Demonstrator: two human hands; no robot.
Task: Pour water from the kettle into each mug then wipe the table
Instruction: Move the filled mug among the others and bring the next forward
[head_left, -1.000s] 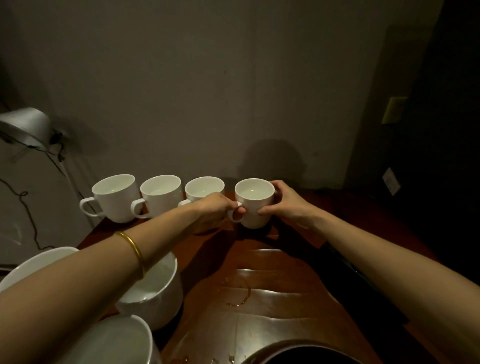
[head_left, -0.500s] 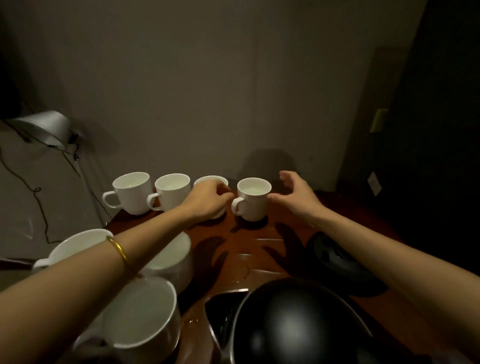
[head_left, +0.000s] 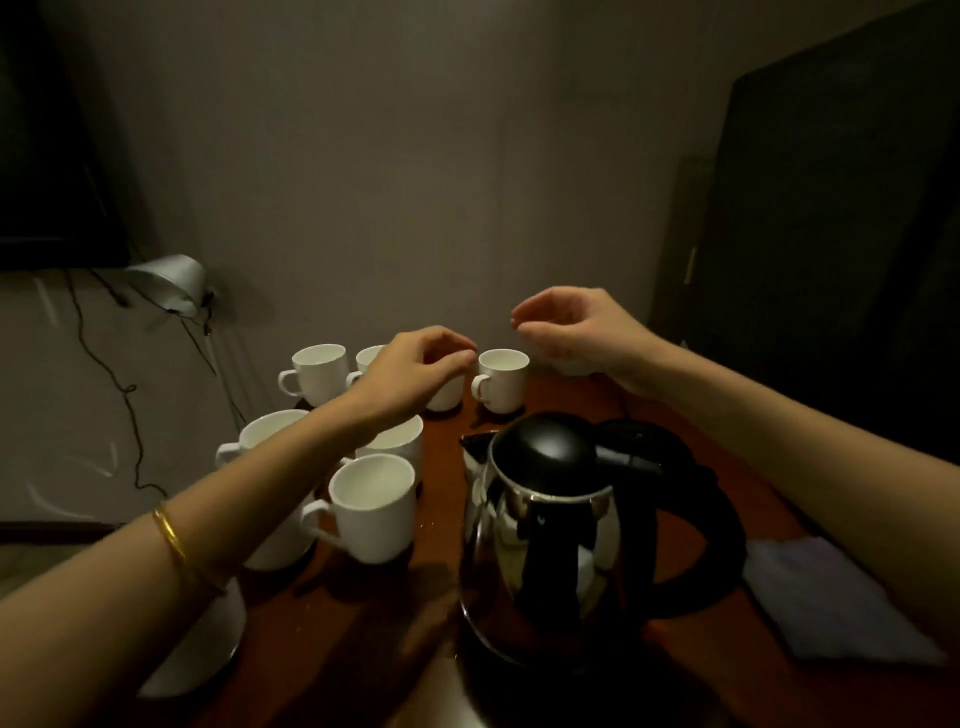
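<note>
**Both hands empty over the far mugs, kettle parked near**

Head view, the only one. Left hand hangs over the far row of mugs, fingers loosely curled, grasping nothing; fingertips sit just beside the rim of the far-right mug, and whether they touch it I cannot tell. Right hand is raised above and right of that mug, fingers relaxed and bent, grip released, nothing in it. Gold bangle on the left wrist.

Four mugs line the far edge of the worktop, handles left; the hand covers most of the third. More mugs cluster along the left edge, the near mug clearest, upright, handle left. Water levels too dim to read. Mugs in a tidy row likely so one pass with the spout serves each.

Kettle stands upright near the middle toward the near edge, lid shut, spout aimed at the far row, handle on the right, probably for a right-hand pickup. Nobody holds it.

Folded cloth lies at the right edge by the right forearm, within reach, likely kept for the wipe. A lamp and its cord sit off the worktop to the left.
</note>
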